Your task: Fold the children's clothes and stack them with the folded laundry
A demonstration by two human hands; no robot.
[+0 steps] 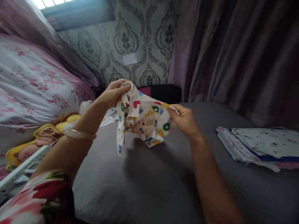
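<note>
A small white garment printed with coloured letters hangs in the air above the grey bed sheet. My left hand pinches its upper left corner, and a loose strip dangles below that grip. My right hand grips the garment's right edge. A pale bangle sits on my left wrist. Both hands hold the cloth stretched between them, a little above the sheet.
A stack of folded white cloths with blue trim lies on the sheet at the right. A floral duvet and a yellow plush toy sit at the left, beside a white basket rim. Curtains hang behind.
</note>
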